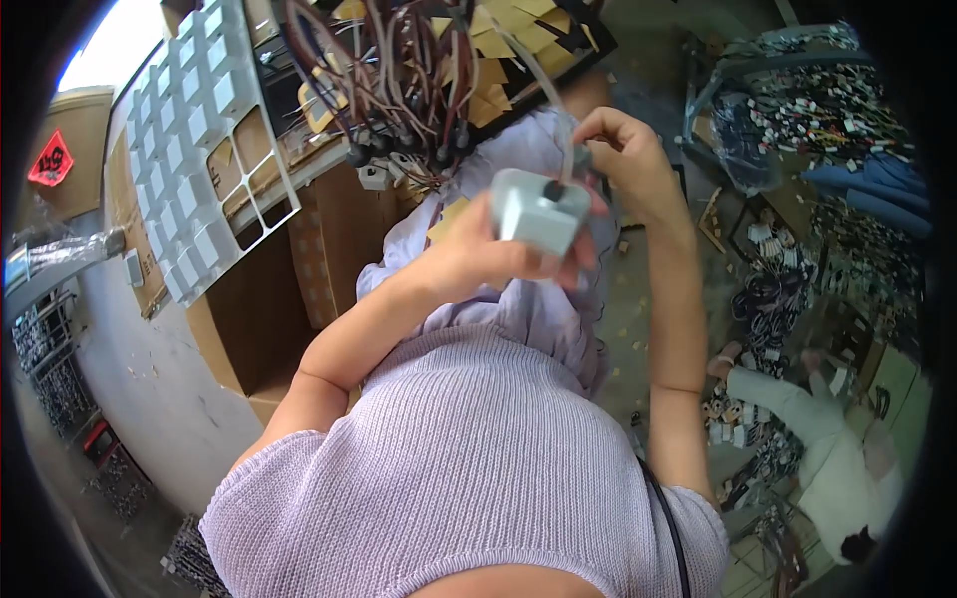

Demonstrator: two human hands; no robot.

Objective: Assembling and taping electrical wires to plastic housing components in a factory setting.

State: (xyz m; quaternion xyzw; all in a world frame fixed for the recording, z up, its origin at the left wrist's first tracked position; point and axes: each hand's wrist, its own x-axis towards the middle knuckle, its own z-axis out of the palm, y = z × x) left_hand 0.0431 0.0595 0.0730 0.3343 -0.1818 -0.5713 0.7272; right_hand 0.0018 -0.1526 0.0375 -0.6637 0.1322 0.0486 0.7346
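Observation:
My left hand (478,244) is wrapped round a small grey box-shaped housing (541,211), somewhat smeared by motion, held above my lap. A dark opening shows on the side of the housing facing up. A pale cable (546,85) runs down from the bundle at the top to this opening. Close by on the right, my right hand (628,154) is closed in a pinch at the cable, just above the housing. A small dark grey piece shows at its fingertips, too blurred to name.
Brown cables with black ends (409,130) hang over the bench in front. At left, a white frame (261,189) carries rows of grey housings above an open cardboard box (221,334). Piles of connectors (807,110) lie at right; another person (827,439) is at lower right.

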